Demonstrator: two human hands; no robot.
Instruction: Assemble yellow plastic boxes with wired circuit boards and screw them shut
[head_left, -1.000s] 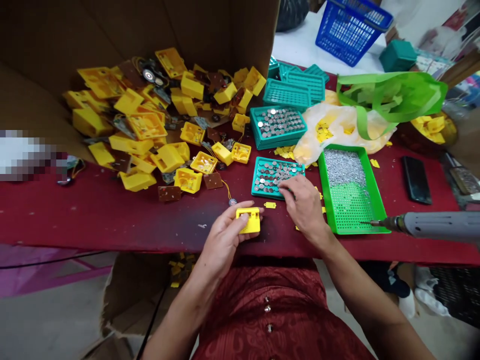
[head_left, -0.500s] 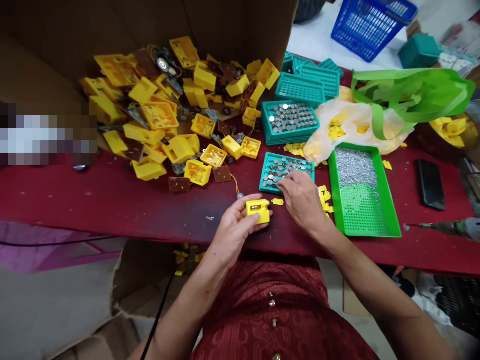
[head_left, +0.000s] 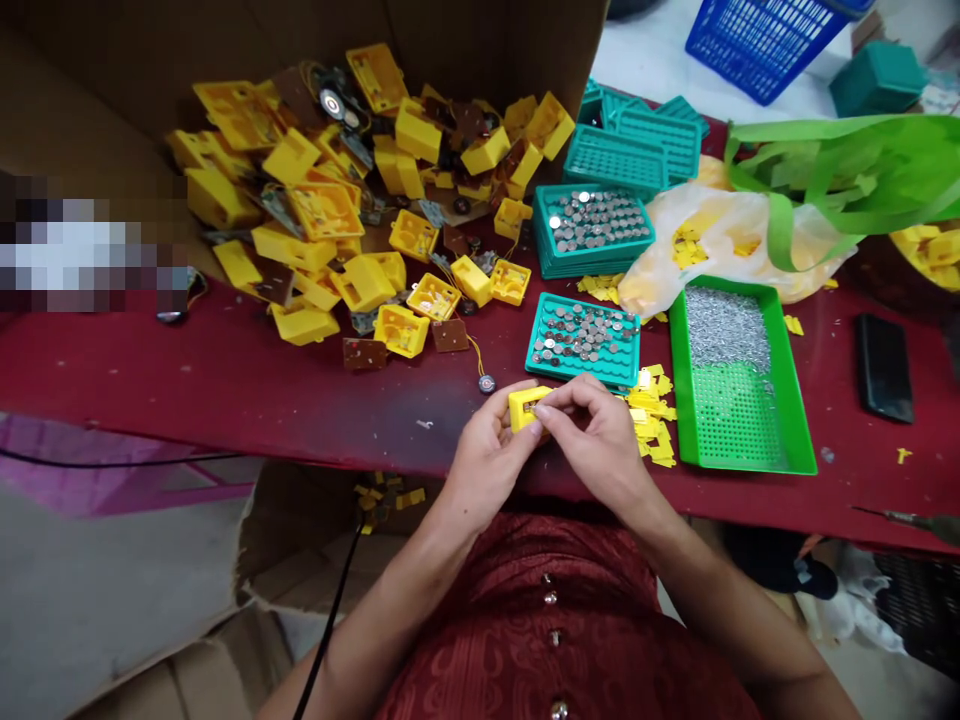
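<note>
My left hand (head_left: 491,445) is closed around a small yellow plastic case (head_left: 523,408), tilted with its opening towards me. Thumb and fingers of my right hand (head_left: 596,435) are pinched together at that opening. A bit of metal shows inside the case, but whatever the right fingertips hold is hidden. Just beyond my hands lies a teal tray (head_left: 630,345) with button cells (head_left: 585,335) spread over it. Flat yellow pieces (head_left: 652,415) are heaped to the right of my right hand. A small round part (head_left: 487,383) on yellow wires rests beyond my left hand.
A pile of yellow cases (head_left: 300,240) with brown boards fills the back left, against a cardboard box (head_left: 450,40). A green tray (head_left: 802,440) of small metal parts, a phone (head_left: 885,368) and a long-tipped tool (head_left: 922,522) lie right. Stacked teal trays (head_left: 592,262) stand behind.
My right hand has left the teal tray and come down-left to the yellow case. The left hand has turned the case. A yellow piece beside the tray is no longer visible. The view has shifted slightly.
</note>
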